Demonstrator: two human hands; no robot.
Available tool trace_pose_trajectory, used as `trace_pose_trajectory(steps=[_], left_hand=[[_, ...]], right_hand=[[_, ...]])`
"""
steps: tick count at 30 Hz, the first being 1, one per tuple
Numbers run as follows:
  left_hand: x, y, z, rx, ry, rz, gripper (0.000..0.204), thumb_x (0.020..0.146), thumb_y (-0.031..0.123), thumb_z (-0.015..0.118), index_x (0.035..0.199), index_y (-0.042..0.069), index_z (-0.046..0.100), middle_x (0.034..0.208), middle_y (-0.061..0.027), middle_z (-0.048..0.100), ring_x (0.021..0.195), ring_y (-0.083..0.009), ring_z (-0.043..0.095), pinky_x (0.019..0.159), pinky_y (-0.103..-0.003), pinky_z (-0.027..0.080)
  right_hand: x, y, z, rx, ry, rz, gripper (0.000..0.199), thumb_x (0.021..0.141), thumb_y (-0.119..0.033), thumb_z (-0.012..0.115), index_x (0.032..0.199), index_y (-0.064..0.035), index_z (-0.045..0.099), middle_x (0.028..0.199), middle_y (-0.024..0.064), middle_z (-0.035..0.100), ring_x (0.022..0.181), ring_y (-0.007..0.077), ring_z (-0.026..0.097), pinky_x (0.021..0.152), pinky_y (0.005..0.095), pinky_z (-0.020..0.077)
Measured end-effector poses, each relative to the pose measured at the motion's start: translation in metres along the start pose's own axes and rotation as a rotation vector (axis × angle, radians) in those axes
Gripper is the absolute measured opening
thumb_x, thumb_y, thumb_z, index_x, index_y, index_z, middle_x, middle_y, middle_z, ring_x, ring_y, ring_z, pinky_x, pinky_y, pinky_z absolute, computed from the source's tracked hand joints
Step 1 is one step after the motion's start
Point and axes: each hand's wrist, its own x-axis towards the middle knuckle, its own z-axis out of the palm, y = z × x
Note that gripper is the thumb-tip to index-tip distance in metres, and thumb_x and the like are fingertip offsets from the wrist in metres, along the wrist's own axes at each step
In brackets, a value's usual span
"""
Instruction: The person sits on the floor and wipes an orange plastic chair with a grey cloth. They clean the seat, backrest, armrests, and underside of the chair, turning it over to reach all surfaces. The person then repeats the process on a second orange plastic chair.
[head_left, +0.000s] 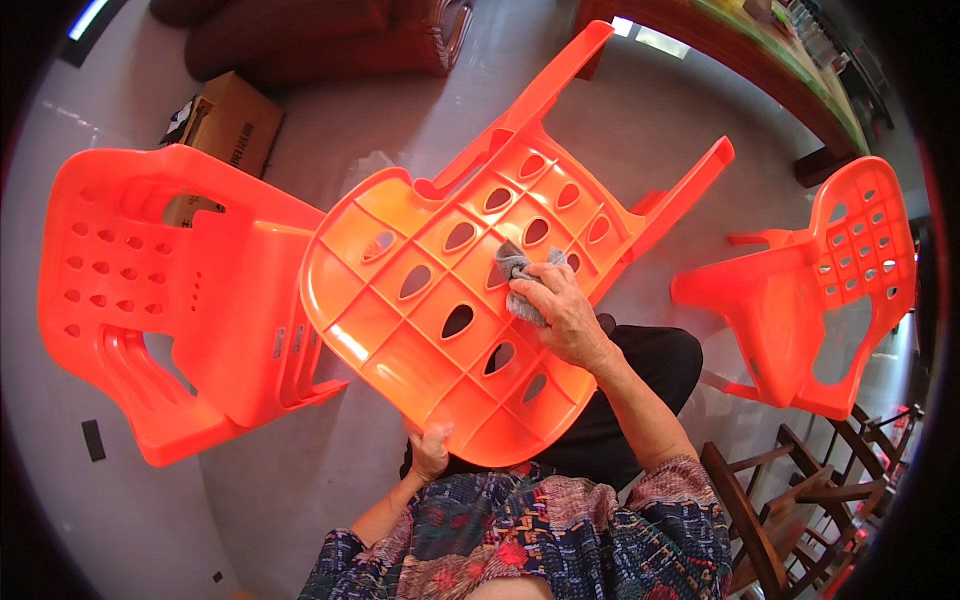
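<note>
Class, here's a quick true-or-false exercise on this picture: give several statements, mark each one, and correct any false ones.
1. The right hand holds a grey cloth against the chair. True.
2. The left hand is free. False: it grips the chair's edge.
3. Nothing is stacked on the person's left. False: a stack of orange chairs is there.
4. The person's sleeves are patterned. True.
5. The box is blue. False: it is brown.

Worn on the head, the left fisheye camera looks down and forward, upright, from close above the patterned shirt [460,525], with the left hand [430,450] and right hand [567,318] near and the brown sofa [320,38] farther off
</note>
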Motion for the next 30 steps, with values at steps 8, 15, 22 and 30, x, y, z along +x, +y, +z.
trace_pose_trajectory(steps=[8,15,22,30], left_hand=[[0.021,0.013,-0.005,-0.338,0.034,-0.283,0.028,0.078,0.002,0.051,0.106,0.004,0.054,0.099,-0.0102,0.056,0.081,-0.0185,0.057,0.074,-0.031,0.048],[0.016,0.005,0.007,-0.435,0.091,-0.462,0.044,0.077,0.006,0.049,0.121,0.001,0.046,0.108,-0.0102,0.055,0.096,-0.0186,0.055,0.085,-0.031,0.045],[0.058,0.060,0.000,-0.862,0.207,-0.648,0.036,0.082,0.010,0.049,0.116,-0.001,0.048,0.112,-0.0127,0.054,0.103,-0.0203,0.053,0.088,-0.035,0.045],[0.061,0.053,0.003,-0.912,0.165,-0.641,0.032,0.082,0.010,0.051,0.112,-0.001,0.053,0.110,-0.0093,0.055,0.101,-0.0186,0.054,0.089,-0.032,0.044]], right_hand=[[0.010,0.091,0.001,-0.575,0.351,0.300,0.031,0.084,-0.020,0.060,0.114,-0.0126,0.059,0.103,0.0091,0.057,0.097,0.0333,0.054,0.076,0.0412,0.0487],[0.002,0.062,0.017,-0.707,0.225,0.494,0.030,0.084,-0.030,0.061,0.083,-0.0001,0.060,0.084,0.0176,0.058,0.090,0.0375,0.059,0.067,0.0414,0.0560],[-0.047,-0.041,0.020,-0.338,0.103,0.297,0.020,0.075,-0.004,0.057,0.093,-0.0004,0.051,0.093,0.0202,0.054,0.092,0.0399,0.055,0.069,0.0432,0.0526],[-0.064,-0.100,0.032,-0.028,0.152,-0.173,0.023,0.076,-0.016,0.062,0.096,-0.0066,0.057,0.085,0.0090,0.050,0.086,0.0289,0.058,0.062,0.0336,0.0527]])
